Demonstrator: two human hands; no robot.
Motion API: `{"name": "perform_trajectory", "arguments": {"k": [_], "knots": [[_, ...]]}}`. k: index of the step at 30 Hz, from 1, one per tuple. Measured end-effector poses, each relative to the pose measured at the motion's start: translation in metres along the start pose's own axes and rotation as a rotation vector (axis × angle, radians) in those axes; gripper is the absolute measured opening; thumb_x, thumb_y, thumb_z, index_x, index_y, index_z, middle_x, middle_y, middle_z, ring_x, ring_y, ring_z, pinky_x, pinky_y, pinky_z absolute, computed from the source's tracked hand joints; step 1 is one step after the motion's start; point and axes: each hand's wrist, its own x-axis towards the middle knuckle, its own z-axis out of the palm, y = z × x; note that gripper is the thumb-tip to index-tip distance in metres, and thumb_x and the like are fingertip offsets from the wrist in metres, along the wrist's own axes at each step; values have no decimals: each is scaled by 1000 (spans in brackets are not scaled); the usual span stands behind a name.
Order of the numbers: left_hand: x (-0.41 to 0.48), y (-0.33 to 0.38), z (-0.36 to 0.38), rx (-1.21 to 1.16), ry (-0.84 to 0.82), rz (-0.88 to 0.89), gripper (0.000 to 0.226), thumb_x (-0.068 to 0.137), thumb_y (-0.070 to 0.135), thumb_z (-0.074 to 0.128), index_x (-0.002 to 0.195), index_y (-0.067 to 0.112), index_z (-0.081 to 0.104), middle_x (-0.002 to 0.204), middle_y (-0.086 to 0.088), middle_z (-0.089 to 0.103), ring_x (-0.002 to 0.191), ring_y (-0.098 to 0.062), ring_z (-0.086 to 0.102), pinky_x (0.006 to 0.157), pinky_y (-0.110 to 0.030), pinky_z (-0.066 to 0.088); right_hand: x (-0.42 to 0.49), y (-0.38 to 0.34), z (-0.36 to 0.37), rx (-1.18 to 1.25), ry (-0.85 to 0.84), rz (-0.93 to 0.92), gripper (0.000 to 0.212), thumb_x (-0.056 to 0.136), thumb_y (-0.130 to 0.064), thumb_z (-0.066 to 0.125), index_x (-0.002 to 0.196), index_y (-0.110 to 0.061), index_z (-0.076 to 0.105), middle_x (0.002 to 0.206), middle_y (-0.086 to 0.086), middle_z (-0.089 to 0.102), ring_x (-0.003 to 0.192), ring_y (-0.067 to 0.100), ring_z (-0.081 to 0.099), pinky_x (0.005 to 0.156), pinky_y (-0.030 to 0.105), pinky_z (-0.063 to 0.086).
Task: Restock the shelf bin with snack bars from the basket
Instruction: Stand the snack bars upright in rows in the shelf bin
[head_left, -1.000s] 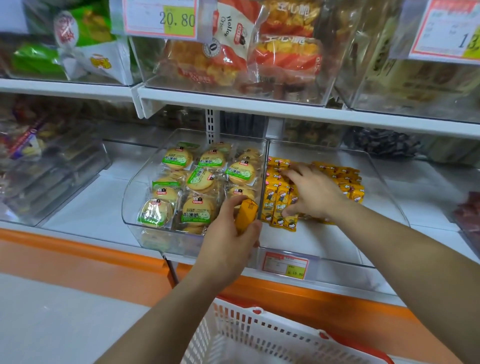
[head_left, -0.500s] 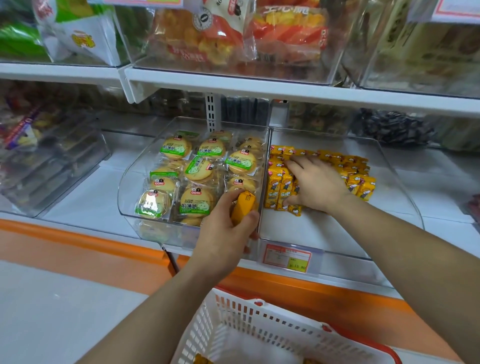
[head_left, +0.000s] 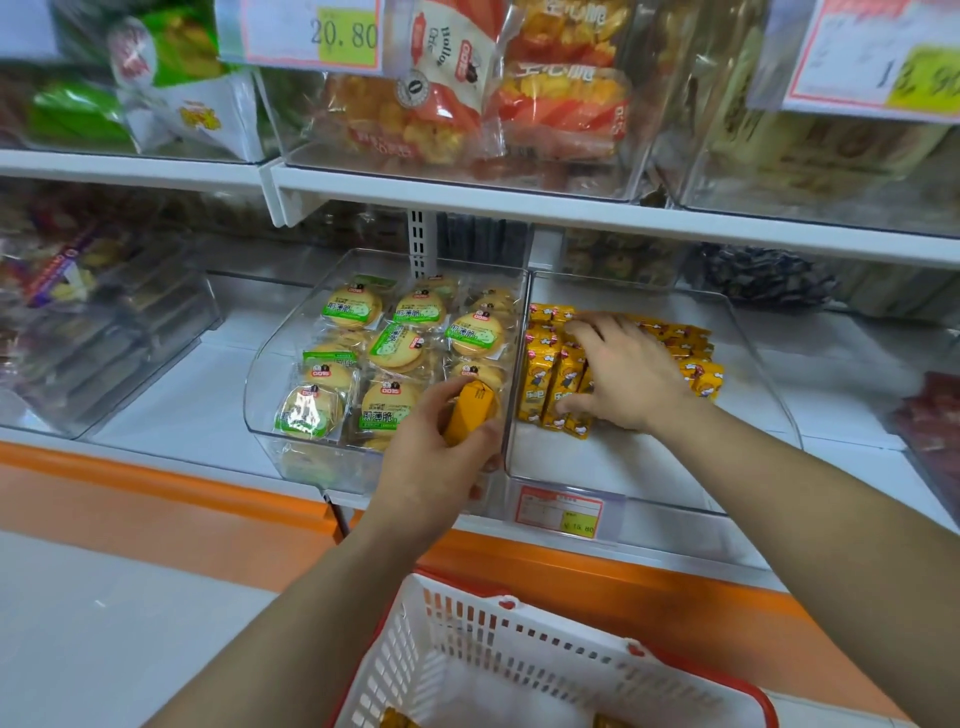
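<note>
Just left of the shelf bin (head_left: 649, 467), the left hand (head_left: 441, 457) grips one snack bar (head_left: 470, 413), long axis roughly upright, so its way in lies rightward, while inside the bin the right hand (head_left: 623, 374) rests, apparently flat-fingered, on the stocked bars (head_left: 545, 384).

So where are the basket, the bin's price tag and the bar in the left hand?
basket (head_left: 545, 660), head view, on its white slotted wall.
price tag (head_left: 561, 512), head view, middle of the label.
bar (head_left: 467, 411), head view, on its orange wrapper.
</note>
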Motion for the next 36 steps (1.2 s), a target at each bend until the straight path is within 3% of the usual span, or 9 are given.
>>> {"name": "perform_trajectory", "arguments": {"k": [4,7,11,15,20,24,29,32,36], "knots": [[-10,8,-7,53,11,73,55,88,23,79,136,31,53,113,13,70,92,-11,73,68,-27,61,-40,-12,-33,482,123,134,60,84,-52,72,133,-23,55,130,1,59,121,20,53,100,38,45],[-23,15,-2,123,-32,150,55,81,25,84,128,35,56,117,13,68,101,-7,69,78,-26,62,-88,-31,-60,1031,29,241,19,90,-32,70,108,-27,67,96,0,70,92,15,67,83,34,55],[-46,22,19,208,-142,241,59,77,25,89,121,49,58,109,25,63,88,6,65,66,-12,52,-140,-53,-86,1482,-230,301,34,87,-44,70,116,-30,64,94,2,74,78,18,74,63,27,57],[-63,25,36,187,-181,265,56,78,22,88,122,43,60,105,25,62,89,-1,66,69,-15,52,-151,-56,-93,1495,-201,348,40,83,-28,78,119,-20,63,93,20,70,68,21,71,64,32,57],[-65,29,30,129,-181,157,40,80,37,84,115,41,64,106,20,67,87,-3,65,75,-24,57,-157,-31,-98,1692,-146,438,32,84,-3,72,114,-12,64,90,11,74,72,24,71,64,32,57],[-66,30,32,108,-189,123,33,81,37,83,108,41,65,109,14,69,90,-17,66,76,-38,61,-164,-24,-95,1685,-146,440,32,82,-7,74,111,-15,64,93,10,75,76,26,72,67,34,59],[-63,29,40,102,-179,134,32,82,32,84,109,33,66,108,9,69,92,-15,67,75,-37,60,-165,-33,-87,1689,-7,435,46,83,-24,75,126,-19,59,103,10,73,80,24,73,66,36,57],[-58,30,43,63,-180,151,33,81,25,85,106,36,67,105,6,71,84,-12,66,71,-26,57,-158,-27,-88,1457,-1,339,25,86,-28,76,108,-34,67,93,5,71,75,18,71,66,34,59],[-48,34,40,-179,-197,88,46,82,11,82,121,21,59,89,0,75,75,-9,72,65,-17,54,-154,-22,-88,1390,-149,228,19,76,-41,76,86,-25,71,80,2,74,70,13,68,65,26,54]]}}
